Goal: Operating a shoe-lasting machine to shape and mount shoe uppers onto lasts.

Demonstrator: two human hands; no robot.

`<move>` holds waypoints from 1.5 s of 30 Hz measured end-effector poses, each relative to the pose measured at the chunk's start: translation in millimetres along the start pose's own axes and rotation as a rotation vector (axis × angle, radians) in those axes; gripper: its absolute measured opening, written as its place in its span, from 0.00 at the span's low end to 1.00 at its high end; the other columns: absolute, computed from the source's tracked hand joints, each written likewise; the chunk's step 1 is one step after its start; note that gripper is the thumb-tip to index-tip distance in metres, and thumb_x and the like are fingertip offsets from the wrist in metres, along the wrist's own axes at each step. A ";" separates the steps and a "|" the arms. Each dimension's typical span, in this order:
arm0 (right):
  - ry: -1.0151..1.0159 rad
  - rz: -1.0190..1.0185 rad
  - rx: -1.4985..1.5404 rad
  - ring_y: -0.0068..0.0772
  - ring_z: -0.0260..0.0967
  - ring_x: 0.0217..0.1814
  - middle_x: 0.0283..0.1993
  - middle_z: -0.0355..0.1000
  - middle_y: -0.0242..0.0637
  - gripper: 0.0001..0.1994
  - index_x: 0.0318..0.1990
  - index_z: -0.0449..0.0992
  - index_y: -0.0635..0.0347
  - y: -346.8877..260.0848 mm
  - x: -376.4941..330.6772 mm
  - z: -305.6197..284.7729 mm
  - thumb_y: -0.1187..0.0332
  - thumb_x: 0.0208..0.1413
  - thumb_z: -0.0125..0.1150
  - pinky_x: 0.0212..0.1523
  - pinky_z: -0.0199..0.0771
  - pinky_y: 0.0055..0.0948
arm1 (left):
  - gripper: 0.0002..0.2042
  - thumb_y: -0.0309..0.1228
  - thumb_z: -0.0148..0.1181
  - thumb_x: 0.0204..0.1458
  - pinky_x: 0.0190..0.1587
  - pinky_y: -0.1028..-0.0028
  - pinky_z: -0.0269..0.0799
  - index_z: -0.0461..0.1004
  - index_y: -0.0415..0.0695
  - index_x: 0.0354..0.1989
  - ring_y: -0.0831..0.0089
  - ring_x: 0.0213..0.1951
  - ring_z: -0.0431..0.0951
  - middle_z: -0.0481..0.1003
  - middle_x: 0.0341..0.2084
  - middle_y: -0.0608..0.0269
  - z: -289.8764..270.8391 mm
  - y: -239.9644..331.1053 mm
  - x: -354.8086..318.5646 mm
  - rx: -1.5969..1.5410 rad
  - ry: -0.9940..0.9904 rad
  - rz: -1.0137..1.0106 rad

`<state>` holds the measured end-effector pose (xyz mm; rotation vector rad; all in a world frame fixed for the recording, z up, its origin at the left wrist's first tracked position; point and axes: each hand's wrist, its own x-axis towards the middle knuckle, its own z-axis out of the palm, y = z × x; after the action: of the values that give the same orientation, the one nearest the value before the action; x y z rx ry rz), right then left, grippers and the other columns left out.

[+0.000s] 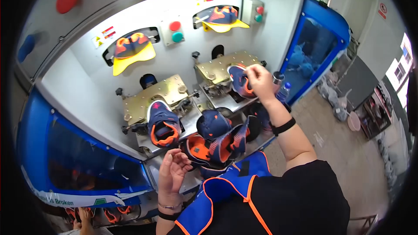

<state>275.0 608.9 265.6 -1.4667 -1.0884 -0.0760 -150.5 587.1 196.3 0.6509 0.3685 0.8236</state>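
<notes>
Right hand (260,80) reaches up to the right brass station (217,67) and pinches the shoe upper (238,81) mounted there, fingers curled over its top edge, thumb side hidden behind the upper. That upper is navy with orange trim, long axis running roughly up-down in the view, tilted a bit left at the top; which end is the toe is hard to tell since the hand covers part of it. Left hand (173,172) is low in front of the machine, palm up, fingers loosely curled, holding nothing, just beside the pile of uppers (215,141) on the ledge. A second upper (163,124) sits on the left brass station (154,95), long axis near vertical, orange-edged opening facing down toward the person. Two more uppers on yellow holders (133,54) (223,21) show in wall openings, only partly visible. Red and green buttons (176,31) sit between the openings. Black wristband (283,126) on the right arm; a thin bracelet on the left wrist. Blue guard panels (78,156) flank the machine; contents behind them are dim and unclear. Person's blue apron with orange trim (217,191) cut off at the lower edge. Another person's hand at the bottom left, mostly cut off.
</notes>
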 end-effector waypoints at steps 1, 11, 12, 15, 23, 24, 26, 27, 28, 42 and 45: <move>0.074 -0.010 -0.055 0.34 0.78 0.31 0.30 0.79 0.40 0.10 0.36 0.81 0.63 15.0 -7.4 -23.7 0.65 0.65 0.62 0.36 0.75 0.30 | 0.17 0.40 0.50 0.71 0.48 0.63 0.81 0.71 0.42 0.58 0.64 0.44 0.80 0.77 0.43 0.55 0.4 -3.0 2.2 -0.004 0.014 -0.016; 0.667 0.903 0.174 0.27 0.68 0.30 0.33 0.73 0.32 0.21 0.39 0.74 0.60 216.6 -157.4 -162.8 0.50 0.73 0.47 0.34 0.68 0.32 | 0.16 0.40 0.51 0.71 0.45 0.66 0.81 0.72 0.41 0.56 0.65 0.42 0.80 0.77 0.42 0.56 54.3 -47.7 57.0 0.087 -0.034 -0.202; 0.808 1.089 0.255 0.29 0.71 0.33 0.38 0.75 0.35 0.22 0.44 0.75 0.61 234.5 -174.8 -167.4 0.49 0.73 0.47 0.37 0.72 0.34 | 0.16 0.41 0.51 0.71 0.45 0.66 0.80 0.72 0.42 0.56 0.65 0.43 0.80 0.77 0.41 0.56 59.5 -52.2 62.9 0.090 -0.052 -0.206; 0.808 1.542 0.274 0.37 0.75 0.48 0.54 0.73 0.41 0.25 0.56 0.71 0.61 259.3 -212.6 -160.6 0.46 0.71 0.46 0.50 0.74 0.50 | 0.16 0.41 0.51 0.71 0.45 0.66 0.80 0.73 0.42 0.55 0.66 0.43 0.81 0.78 0.42 0.57 75.2 -64.5 78.5 0.117 -0.040 -0.273; 0.360 1.625 0.425 0.48 0.72 0.59 0.62 0.70 0.46 0.27 0.62 0.70 0.60 231.3 -218.6 -142.8 0.46 0.70 0.49 0.60 0.68 0.61 | 0.14 0.38 0.51 0.71 0.46 0.68 0.80 0.73 0.41 0.54 0.66 0.42 0.82 0.80 0.41 0.57 114.7 -101.1 121.1 0.166 -0.066 -0.384; 0.319 1.595 0.414 0.47 0.72 0.58 0.59 0.72 0.46 0.26 0.59 0.72 0.60 230.0 -220.7 -144.7 0.46 0.69 0.50 0.57 0.69 0.58 | 0.14 0.37 0.51 0.71 0.46 0.67 0.81 0.73 0.41 0.54 0.65 0.42 0.83 0.80 0.42 0.56 118.5 -105.1 129.7 0.179 -0.069 -0.406; 0.266 1.580 0.401 0.44 0.72 0.54 0.52 0.75 0.44 0.24 0.56 0.74 0.59 230.6 -224.6 -150.3 0.46 0.69 0.52 0.52 0.70 0.53 | 0.18 0.38 0.50 0.72 0.49 0.62 0.83 0.68 0.37 0.61 0.58 0.50 0.83 0.78 0.51 0.48 126.8 -114.0 148.1 0.207 -0.014 -0.453; 0.255 1.596 0.398 0.43 0.72 0.52 0.48 0.76 0.43 0.23 0.54 0.75 0.59 231.6 -226.0 -153.4 0.47 0.69 0.53 0.49 0.70 0.51 | 0.20 0.39 0.51 0.72 0.50 0.62 0.82 0.66 0.37 0.63 0.55 0.52 0.83 0.75 0.56 0.45 131.5 -120.0 156.0 0.185 -0.044 -0.424; 0.262 1.646 0.367 0.42 0.72 0.49 0.45 0.76 0.42 0.22 0.53 0.76 0.58 233.5 -225.0 -155.3 0.48 0.68 0.54 0.46 0.70 0.49 | 0.22 0.40 0.52 0.71 0.51 0.61 0.82 0.64 0.37 0.65 0.52 0.54 0.82 0.72 0.60 0.43 136.8 -127.4 165.8 0.205 -0.001 -0.415; 0.024 1.627 0.364 0.43 0.71 0.31 0.37 0.73 0.49 0.11 0.47 0.74 0.72 249.9 -215.5 -168.8 0.69 0.67 0.57 0.32 0.75 0.46 | 0.30 0.54 0.55 0.65 0.59 0.57 0.77 0.72 0.35 0.56 0.49 0.54 0.80 0.78 0.46 0.45 172.8 -194.3 261.9 0.116 0.311 -0.331; -0.027 1.637 0.394 0.47 0.75 0.34 0.38 0.73 0.51 0.12 0.47 0.73 0.70 267.2 -223.7 -176.2 0.68 0.68 0.57 0.36 0.77 0.46 | 0.33 0.57 0.51 0.62 0.51 0.59 0.82 0.73 0.33 0.54 0.51 0.48 0.83 0.80 0.43 0.46 172.1 -184.8 266.3 0.061 0.360 -0.314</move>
<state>416.2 392.5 -27.2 -1.5690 0.3185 1.2158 213.6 632.8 188.0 0.4824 0.8038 0.6270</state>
